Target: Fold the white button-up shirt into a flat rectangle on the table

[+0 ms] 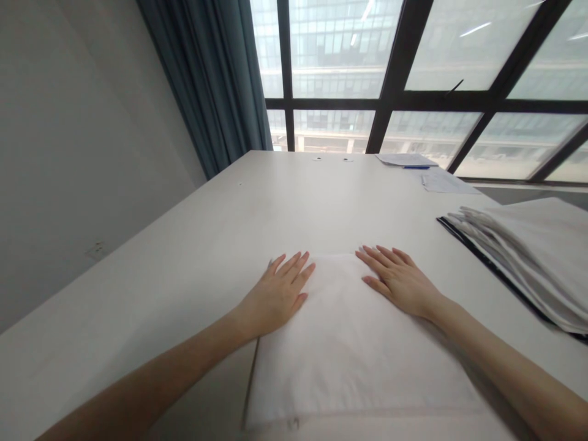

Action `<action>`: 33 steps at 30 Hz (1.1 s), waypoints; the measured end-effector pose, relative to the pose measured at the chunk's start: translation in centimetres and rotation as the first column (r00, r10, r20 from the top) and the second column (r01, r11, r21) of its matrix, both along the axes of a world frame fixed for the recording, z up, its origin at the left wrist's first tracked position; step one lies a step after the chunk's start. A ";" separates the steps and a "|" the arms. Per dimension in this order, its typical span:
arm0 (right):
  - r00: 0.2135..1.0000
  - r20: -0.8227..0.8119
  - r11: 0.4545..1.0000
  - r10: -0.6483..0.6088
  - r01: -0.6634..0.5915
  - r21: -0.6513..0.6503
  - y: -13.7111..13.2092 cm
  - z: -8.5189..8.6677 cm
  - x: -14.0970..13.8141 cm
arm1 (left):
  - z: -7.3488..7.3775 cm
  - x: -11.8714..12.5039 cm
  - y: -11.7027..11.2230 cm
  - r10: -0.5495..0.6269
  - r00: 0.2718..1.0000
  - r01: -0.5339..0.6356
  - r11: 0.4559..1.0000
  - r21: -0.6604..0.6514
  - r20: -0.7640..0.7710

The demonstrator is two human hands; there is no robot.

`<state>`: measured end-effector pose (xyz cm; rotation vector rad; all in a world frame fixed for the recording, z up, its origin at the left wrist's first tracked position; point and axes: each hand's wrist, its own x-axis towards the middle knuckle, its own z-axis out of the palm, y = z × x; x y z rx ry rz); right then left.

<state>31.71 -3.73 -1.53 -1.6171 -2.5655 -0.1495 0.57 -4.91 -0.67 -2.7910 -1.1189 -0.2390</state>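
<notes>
A white folded cloth or soft pad lies flat on the white table right in front of me. My left hand rests palm down on its far left corner, fingers together and stretched out. My right hand lies flat on the far right corner, fingers slightly spread. Neither hand grips anything; both press on the cloth's far edge.
A thick stack of papers in a dark folder lies to the right. Loose sheets and a blue pen sit at the far edge by the window. A blue curtain hangs at the back left; a grey wall runs along the left.
</notes>
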 end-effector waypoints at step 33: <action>0.991 0.131 0.999 -0.013 0.008 0.042 -5.2 3.0 -4.6 | 0.1 6.3 10.7 0.057 0.995 -0.080 0.952 -0.295 -0.085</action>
